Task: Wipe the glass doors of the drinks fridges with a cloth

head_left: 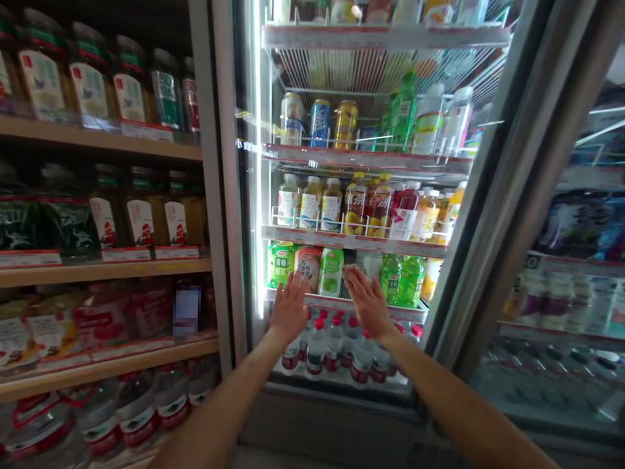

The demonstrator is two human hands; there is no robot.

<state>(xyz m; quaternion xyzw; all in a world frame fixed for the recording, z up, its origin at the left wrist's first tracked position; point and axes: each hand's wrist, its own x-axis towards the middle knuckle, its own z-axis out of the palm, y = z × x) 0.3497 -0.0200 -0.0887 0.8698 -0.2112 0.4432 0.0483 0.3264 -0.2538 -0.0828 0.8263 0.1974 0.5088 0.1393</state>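
Both my arms reach into an open drinks fridge. My left hand (289,306) is spread flat, fingers apart, in front of a green-labelled bottle (280,263) and a pink-labelled bottle (308,264) on the third shelf (410,314). My right hand (367,302) is also stretched out with fingers apart, its fingertips near a pale green bottle (331,271) and a clear bottle (371,263). Neither hand holds anything. Below the hands stand several red-capped water bottles (317,345).
The fridge door (551,215) stands open at the right. Higher fridge shelves hold cans (319,122) and juice bottles (375,205). At the left, wooden shelves (102,270) carry tea bottles, packets and large water bottles (137,410).
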